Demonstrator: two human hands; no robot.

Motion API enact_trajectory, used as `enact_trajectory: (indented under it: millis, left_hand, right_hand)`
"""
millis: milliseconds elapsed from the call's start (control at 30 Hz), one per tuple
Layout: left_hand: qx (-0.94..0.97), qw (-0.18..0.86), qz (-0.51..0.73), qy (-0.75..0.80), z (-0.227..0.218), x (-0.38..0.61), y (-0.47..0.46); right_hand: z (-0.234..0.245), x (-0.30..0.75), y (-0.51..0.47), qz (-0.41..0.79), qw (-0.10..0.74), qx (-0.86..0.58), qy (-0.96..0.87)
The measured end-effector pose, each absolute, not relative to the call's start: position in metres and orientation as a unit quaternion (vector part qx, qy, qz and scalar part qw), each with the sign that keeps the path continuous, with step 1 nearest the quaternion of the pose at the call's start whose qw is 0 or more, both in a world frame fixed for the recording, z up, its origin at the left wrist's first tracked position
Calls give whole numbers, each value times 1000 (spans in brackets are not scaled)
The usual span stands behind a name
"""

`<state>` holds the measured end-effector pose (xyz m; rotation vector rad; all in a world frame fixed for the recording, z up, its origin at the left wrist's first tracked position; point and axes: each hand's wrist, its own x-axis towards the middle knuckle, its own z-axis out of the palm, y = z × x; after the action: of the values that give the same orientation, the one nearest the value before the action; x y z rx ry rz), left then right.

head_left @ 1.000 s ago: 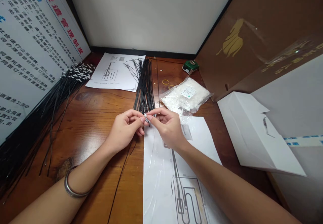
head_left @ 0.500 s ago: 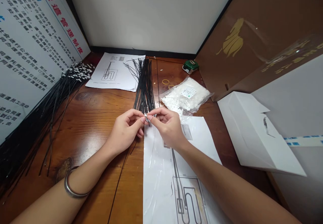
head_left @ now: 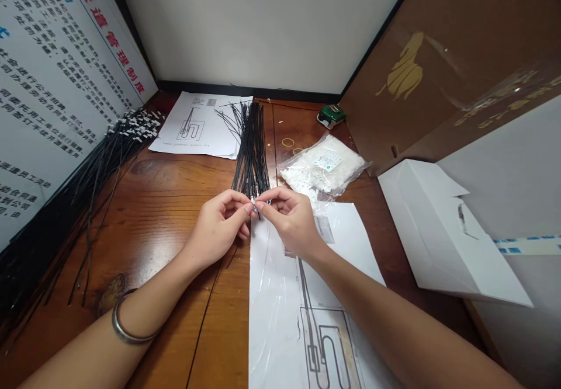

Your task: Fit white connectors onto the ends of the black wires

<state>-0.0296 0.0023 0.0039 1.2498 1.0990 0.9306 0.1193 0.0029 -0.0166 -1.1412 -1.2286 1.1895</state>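
Observation:
My left hand (head_left: 218, 225) and my right hand (head_left: 291, 218) meet fingertip to fingertip over the wooden table (head_left: 166, 202). Both pinch a small white piece (head_left: 253, 204) at the end of a thin black wire that runs down under my left hand. Just behind my fingers lies a bundle of black wires (head_left: 251, 149), pointing away from me. A clear bag of small white parts (head_left: 322, 167) sits to the right of that bundle. Under my right wrist lies a drawing sheet in a clear sleeve (head_left: 307, 295).
A big pile of black wires with white ends (head_left: 87, 179) lies along the left board with printed text. A second drawing sheet (head_left: 201, 123) is at the back. A green tape measure (head_left: 331, 115), yellow rubber bands (head_left: 288, 142), a brown carton (head_left: 438, 68) and a white paper bag (head_left: 442, 231) stand to the right.

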Motion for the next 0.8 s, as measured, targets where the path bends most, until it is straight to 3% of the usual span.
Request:
enact_trajectory:
  millis: [800]
  left_hand:
    - [522,598,389,468,4,-31,3]
  right_hand:
    - [-17,119,1,493,525,-477,-504]
